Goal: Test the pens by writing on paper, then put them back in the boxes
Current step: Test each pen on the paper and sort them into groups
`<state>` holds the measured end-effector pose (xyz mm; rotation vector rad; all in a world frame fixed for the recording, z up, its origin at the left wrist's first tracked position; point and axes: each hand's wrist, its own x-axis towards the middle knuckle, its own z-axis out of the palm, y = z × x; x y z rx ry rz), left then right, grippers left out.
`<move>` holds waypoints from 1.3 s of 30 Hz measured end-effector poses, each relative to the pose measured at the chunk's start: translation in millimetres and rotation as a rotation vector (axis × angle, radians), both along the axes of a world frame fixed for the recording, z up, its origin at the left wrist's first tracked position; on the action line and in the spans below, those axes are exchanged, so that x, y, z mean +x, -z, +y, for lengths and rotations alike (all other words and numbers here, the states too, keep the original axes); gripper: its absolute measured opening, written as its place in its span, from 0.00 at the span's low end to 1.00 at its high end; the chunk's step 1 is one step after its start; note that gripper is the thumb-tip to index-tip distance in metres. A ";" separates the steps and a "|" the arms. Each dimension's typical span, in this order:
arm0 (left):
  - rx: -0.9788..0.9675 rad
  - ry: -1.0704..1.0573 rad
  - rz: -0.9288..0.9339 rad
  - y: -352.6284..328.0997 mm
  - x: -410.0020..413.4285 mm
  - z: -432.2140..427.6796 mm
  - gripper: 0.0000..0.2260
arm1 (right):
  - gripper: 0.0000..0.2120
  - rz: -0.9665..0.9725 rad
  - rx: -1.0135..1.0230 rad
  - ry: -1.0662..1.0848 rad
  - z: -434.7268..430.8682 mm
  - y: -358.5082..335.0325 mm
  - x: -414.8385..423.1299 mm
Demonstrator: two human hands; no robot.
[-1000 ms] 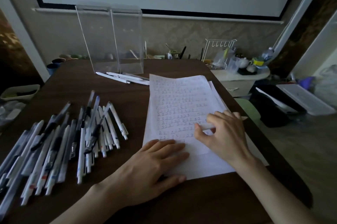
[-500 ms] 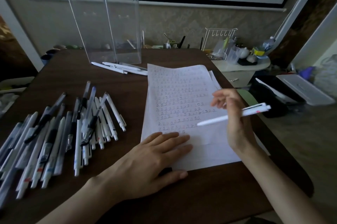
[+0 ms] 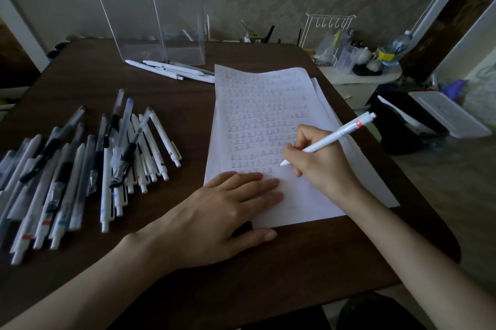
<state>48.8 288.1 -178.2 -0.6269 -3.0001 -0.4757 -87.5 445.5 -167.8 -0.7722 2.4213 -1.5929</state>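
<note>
Head camera view, looking down at a dark wooden table (image 3: 80, 74). At centre right, the right hand (image 3: 322, 166) grips one white pen (image 3: 338, 135) in a writing hold, fingers curled round the barrel. The tip points down at the paper (image 3: 257, 93) beside the lowest row of marks, and the clicker end angles toward the right edge of the frame. Whether the tip touches the sheet is unclear. The paper is a top sheet covered in many rows of small handwritten characters, with the edge of at least one more sheet showing beneath it on the right. At lower centre, the left hand (image 3: 222, 211) lies flat with its fingers straight, pressing on the sheet's lower left corner. On the left side, a loose pile of pens (image 3: 80, 168) lies on the table: well over a dozen, white and dark, overlapping too much to count exactly. At upper centre left, two tall clear boxes (image 3: 150, 7) stand upright side by side at the table's far end. Just in front of them lie a few white pens (image 3: 171, 70), about four, close together.
</note>
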 end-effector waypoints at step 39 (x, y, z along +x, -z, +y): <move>0.028 0.009 0.027 2.4 -2.0 -2.7 0.26 | 0.18 0.053 0.009 -0.064 -2.2 4.5 0.2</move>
